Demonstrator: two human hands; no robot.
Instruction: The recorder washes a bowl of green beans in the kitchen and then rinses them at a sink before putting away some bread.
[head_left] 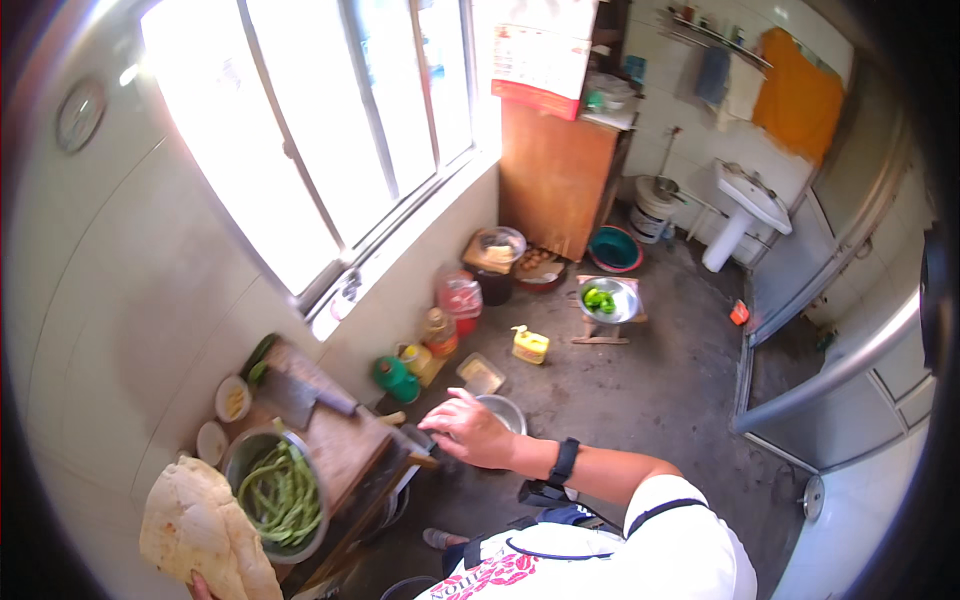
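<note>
At the lower left, my left hand (pixel 201 587) grips a large, pale, uneven slab that looks like flatbread (pixel 200 525); most of that hand is hidden behind it. Partly covered by the slab is a metal bowl (pixel 318 535) full of long green beans (pixel 280 492). On the wooden table (pixel 345 450) behind the bowl lies a cleaver (pixel 290 398), its handle pointing right. My right hand (pixel 470 430) hangs past the table's right corner, fingers loosely spread, with nothing seen in it. A dark watch-like band circles that wrist.
Two small dishes (pixel 233 399) stand along the wall side of the table. On the floor are a green jug (pixel 396 380), an oil bottle (pixel 440 333), a yellow container (pixel 530 345) and a tray (pixel 482 374). A low stool (pixel 602 333) bears a bowl of green peppers (pixel 600 299).
</note>
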